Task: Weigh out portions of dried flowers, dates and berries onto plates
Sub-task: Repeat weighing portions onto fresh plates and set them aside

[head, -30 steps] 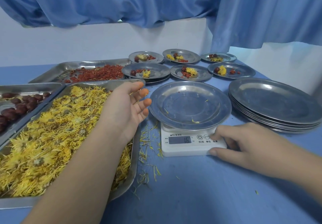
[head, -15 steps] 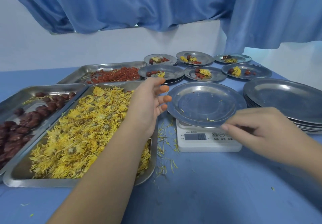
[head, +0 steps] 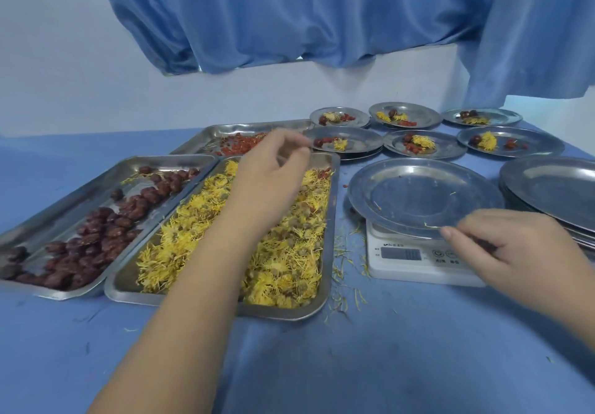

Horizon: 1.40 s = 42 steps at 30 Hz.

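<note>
Fingers [head: 450,233] of the right hand [head: 512,252] are pinched together at the near rim of the empty plate [head: 418,198] on the scale [head: 415,259], thumb and index closed on a thin yellow petal strand lying at that rim. Left hand [head: 267,181] hangs over the far end of the tray of dried flowers [head: 289,252], fingers curled and nearly together; cannot tell whether they hold anything. Scale sits toward the right of the blue surface [head: 354,365], just right of the flower tray, loose petals scattered between them. Display is blurred, unreadable. Tray of dates [head: 96,236] sits at the left edge, touching the flower tray's left side. Tray of berries [head: 244,146] is behind both, partly hidden by the left hand. Six filled plates [head: 418,144] sit in two rows toward the far right corner, each with flowers, a date and berries; the front-left one rests on another plate. Stack of empty plates [head: 553,188] at the right edge, just beside the scale. Blue curtain [head: 322,11] hangs behind.
</note>
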### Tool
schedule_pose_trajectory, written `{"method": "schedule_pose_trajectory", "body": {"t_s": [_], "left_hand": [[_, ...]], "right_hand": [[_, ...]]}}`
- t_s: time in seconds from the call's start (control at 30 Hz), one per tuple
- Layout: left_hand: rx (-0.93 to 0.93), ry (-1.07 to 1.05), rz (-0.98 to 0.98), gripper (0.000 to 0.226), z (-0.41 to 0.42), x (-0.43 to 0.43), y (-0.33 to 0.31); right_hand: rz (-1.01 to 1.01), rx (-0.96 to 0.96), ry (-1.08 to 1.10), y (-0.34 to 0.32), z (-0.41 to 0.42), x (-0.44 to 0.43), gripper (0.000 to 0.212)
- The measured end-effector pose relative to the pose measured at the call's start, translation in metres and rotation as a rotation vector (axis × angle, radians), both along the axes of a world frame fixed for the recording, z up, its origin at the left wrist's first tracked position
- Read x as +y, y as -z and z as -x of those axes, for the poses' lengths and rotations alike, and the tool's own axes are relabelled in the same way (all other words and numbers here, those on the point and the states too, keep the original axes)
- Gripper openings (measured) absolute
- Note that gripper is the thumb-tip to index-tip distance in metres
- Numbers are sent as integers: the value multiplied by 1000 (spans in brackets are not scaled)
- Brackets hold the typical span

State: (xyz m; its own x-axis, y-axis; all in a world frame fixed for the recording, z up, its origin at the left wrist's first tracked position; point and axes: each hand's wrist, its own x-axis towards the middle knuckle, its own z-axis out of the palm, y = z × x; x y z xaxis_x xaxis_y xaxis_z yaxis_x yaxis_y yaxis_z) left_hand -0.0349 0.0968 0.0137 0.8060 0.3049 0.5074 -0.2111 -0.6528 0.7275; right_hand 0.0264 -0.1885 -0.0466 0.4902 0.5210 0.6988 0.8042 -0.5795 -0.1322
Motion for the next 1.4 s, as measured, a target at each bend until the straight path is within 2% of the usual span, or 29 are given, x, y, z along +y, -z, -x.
{"method": "schedule_pose_trajectory", "body": {"t_s": [0.13, 0.3, 0.43, 0.53, 0.67, 0.8, 1.07, 1.23, 1.4], "left_hand": [[243, -75, -168, 22, 31, 52, -13], [516, -168, -402, 42, 68, 91, -12], [825, -176, -584, 34, 77, 109, -4], [931, -154, -625, 23, 78, 112, 5], [860, -133, -636, 19, 78, 111, 5], [686, -151, -521, 6, 81, 110, 0], [435, -142, -278, 18, 78, 104, -13], [481, -132, -273, 26, 58, 106, -2], [690, -91, -487, 21, 40, 108, 8]], "right_hand": [[40, -19, 1, 5, 4, 5, 41], [86, -13, -39, 8, 8, 10, 47], [84, 3, -69, 8, 11, 10, 48], [91, 10, -52, 8, 11, 10, 47], [87, 6, -37, 9, 11, 9, 40], [73, 8, -42, 8, 11, 9, 36], [103, 32, -61, 10, 9, 8, 39], [119, 61, -51, 10, 8, 6, 37], [124, 81, -58, 10, 8, 5, 38]]}}
